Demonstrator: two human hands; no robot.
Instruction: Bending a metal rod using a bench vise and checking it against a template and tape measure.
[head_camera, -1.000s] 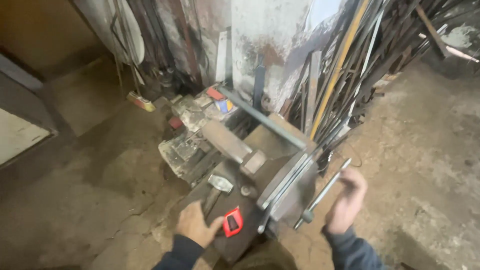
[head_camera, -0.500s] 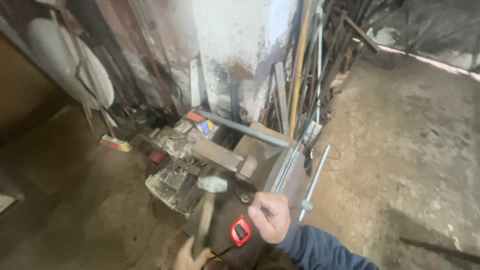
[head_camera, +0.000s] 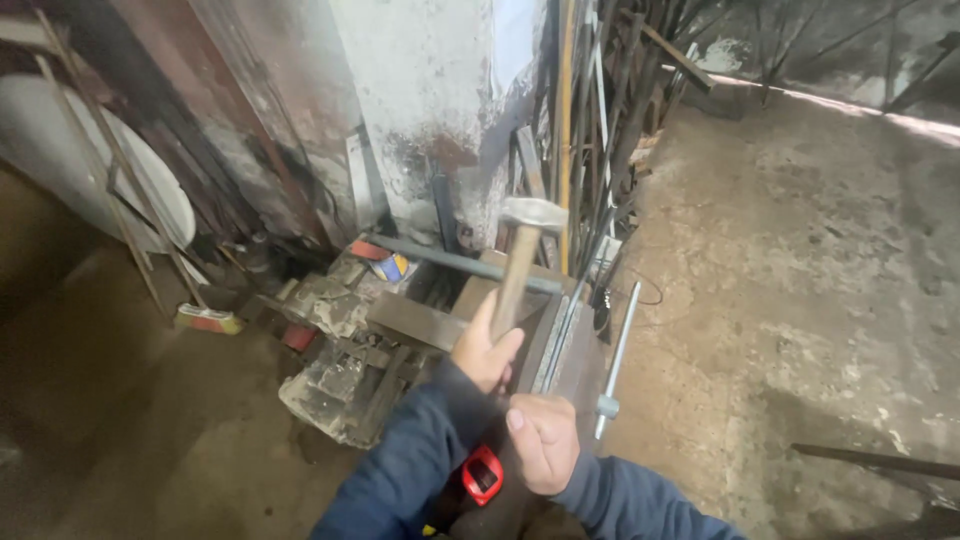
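My left hand (head_camera: 487, 350) grips the wooden handle of a hammer (head_camera: 520, 262) and holds it upright, its steel head raised above the bench vise (head_camera: 560, 350). My right hand (head_camera: 543, 442) sits just below it on the near end of the vise with fingers curled; whatever is under the fist is hidden. A red tape measure (head_camera: 483, 475) lies beside that hand. The vise's long handle bar (head_camera: 615, 350) hangs along its right side. Across the vise lie a flat metal bar (head_camera: 420, 320) and a grey pipe (head_camera: 460, 265).
Several long metal rods (head_camera: 590, 120) lean against a stained white pillar (head_camera: 440, 100). Scrap metal blocks (head_camera: 340, 385) are piled left of the vise. A broom (head_camera: 205, 318) and a white round panel (head_camera: 90, 170) stand at left. A dark bar (head_camera: 880, 462) lies on the concrete floor at right.
My left hand has lifted the hammer from low beside the vise to upright above it. My right hand left the vise handle, crossed over and now rests by the tape measure.
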